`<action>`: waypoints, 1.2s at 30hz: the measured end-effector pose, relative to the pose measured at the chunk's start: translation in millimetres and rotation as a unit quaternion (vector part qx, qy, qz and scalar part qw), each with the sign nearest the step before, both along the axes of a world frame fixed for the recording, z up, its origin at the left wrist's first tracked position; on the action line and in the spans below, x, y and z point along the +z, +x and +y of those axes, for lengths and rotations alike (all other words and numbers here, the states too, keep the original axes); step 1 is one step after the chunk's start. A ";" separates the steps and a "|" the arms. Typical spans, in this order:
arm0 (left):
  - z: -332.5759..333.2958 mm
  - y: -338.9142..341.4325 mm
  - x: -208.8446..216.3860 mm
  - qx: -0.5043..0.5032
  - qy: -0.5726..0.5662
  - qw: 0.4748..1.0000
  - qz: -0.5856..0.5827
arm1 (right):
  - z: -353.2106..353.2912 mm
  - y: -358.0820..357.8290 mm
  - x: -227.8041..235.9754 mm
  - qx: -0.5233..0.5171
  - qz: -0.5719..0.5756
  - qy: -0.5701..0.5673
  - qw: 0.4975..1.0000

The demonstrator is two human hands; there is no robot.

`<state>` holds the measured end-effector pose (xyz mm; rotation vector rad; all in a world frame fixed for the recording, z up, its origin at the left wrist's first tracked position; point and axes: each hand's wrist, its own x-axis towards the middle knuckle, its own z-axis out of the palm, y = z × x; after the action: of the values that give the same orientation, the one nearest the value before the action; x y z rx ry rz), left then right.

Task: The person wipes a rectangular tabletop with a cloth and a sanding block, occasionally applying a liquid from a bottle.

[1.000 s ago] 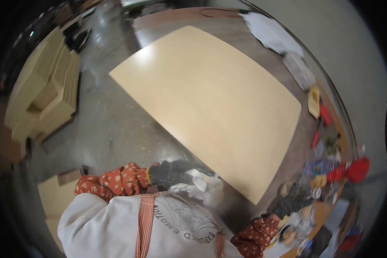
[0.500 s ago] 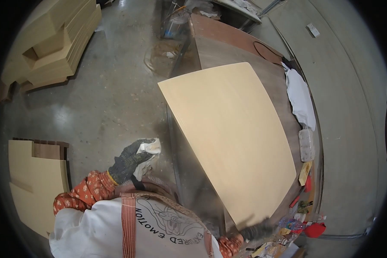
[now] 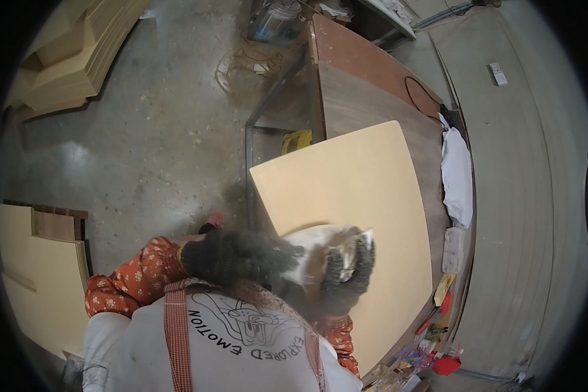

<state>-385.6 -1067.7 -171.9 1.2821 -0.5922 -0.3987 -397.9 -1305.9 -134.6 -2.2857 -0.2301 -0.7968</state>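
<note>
A white cloth (image 3: 312, 240) stretches between my two dark knitted gloves, over the near left part of a pale wood board (image 3: 353, 173). My left hand (image 3: 245, 256), smeared by motion, grips the cloth's left end. Around the bunched right end are the curled fingers of my right hand (image 3: 348, 273), which hides part of the board. The board has one curved edge and lies flat on a brown-topped workbench (image 3: 385, 98), its near left corner reaching past the bench edge.
Stacked pale panels (image 3: 78, 59) stand at far left, and a lower stack (image 3: 42, 255) at near left. A white cloth bundle (image 3: 456, 176), a wrapped block (image 3: 452, 249) and small clutter line the bench's right edge. A cable (image 3: 245, 68) lies on the floor.
My left hand has swung right with the cloth. My right hand has come up from the board's near end and taken hold of the cloth. The view has shifted slightly.
</note>
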 end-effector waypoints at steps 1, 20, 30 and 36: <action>10.6 20.1 -3.1 -0.015 -0.004 0.991 -0.131 | -6.9 12.1 -6.1 -0.010 -0.001 0.019 1.000; -20.0 146.3 -1.0 0.000 0.228 0.956 0.184 | -8.1 110.2 12.9 -0.085 0.154 -0.268 0.947; -70.6 203.3 34.7 -0.269 0.260 0.903 0.210 | 35.4 59.8 44.2 -0.234 0.226 -0.253 0.911; -75.1 194.5 29.6 -0.275 0.258 0.886 0.269 | 67.6 36.5 56.9 -0.274 0.255 -0.222 0.901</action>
<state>-191.2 -1142.8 -142.3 1.4014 -0.3668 -1.4136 -361.4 -1238.3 -77.7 -2.9533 0.5514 -0.3872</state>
